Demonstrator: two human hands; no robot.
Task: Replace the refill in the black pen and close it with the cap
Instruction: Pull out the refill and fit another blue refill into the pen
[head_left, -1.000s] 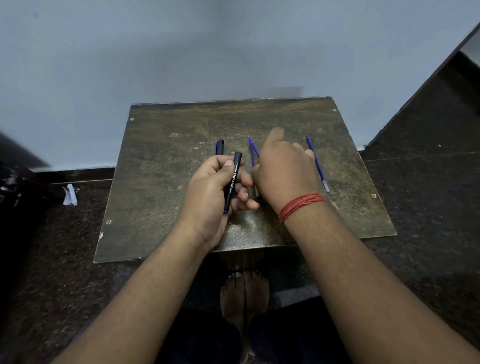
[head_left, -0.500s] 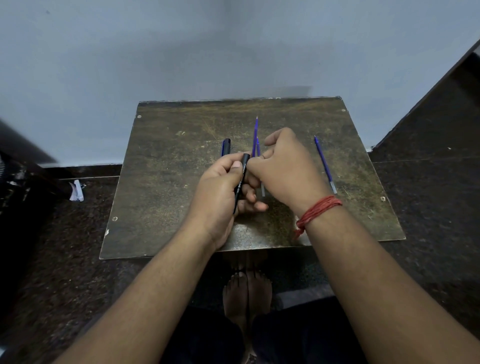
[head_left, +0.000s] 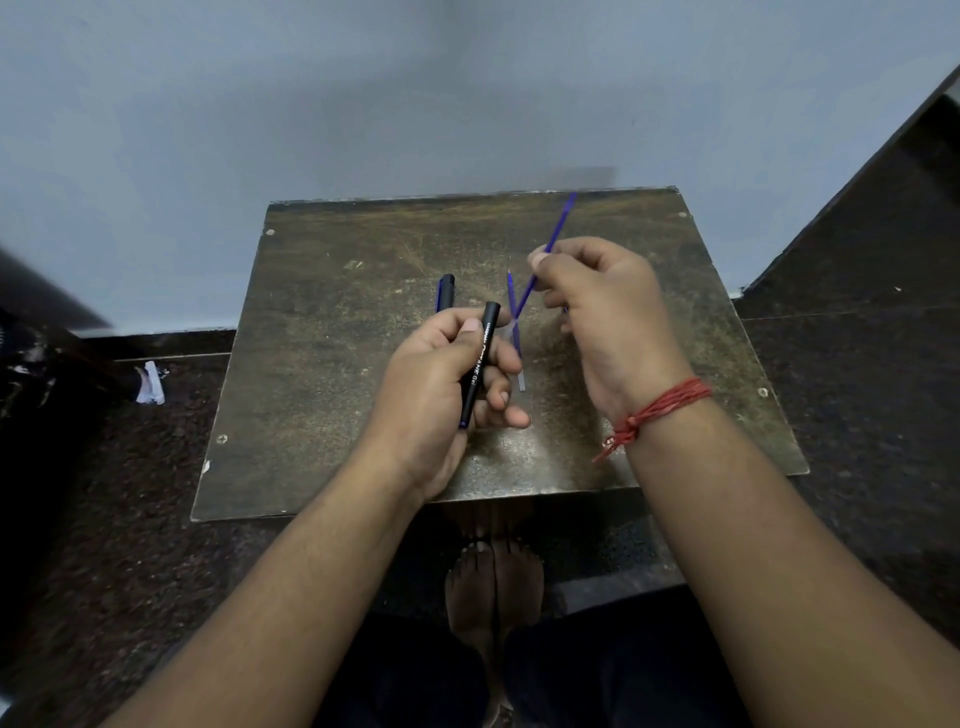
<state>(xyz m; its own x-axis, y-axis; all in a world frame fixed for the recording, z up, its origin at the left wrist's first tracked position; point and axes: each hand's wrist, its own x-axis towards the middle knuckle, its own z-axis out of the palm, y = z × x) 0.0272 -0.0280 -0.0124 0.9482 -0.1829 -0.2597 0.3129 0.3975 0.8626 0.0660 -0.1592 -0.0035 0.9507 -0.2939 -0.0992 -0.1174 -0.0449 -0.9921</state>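
My left hand (head_left: 441, 384) grips the black pen barrel (head_left: 479, 364), which points its open end up and away from me. My right hand (head_left: 608, 322) pinches a thin blue refill (head_left: 556, 236) that slants up to the right. The refill's lower end hangs just right of the barrel's mouth, clear of it. A second blue refill (head_left: 519, 364) lies flat on the worn table (head_left: 322, 395) between my hands. The black cap (head_left: 445, 292) lies on the table just beyond my left fingers.
The small table stands against a pale wall (head_left: 363, 104), with dark stone floor around it. A white scrap (head_left: 151, 384) lies on the floor at the left. My bare feet (head_left: 493, 577) rest under the table's near edge. A red thread (head_left: 660, 410) circles my right wrist.
My right hand has drawn the blue refill out of the barrel's mouth and lifted it up to the right. My left hand holds the barrel much as before.
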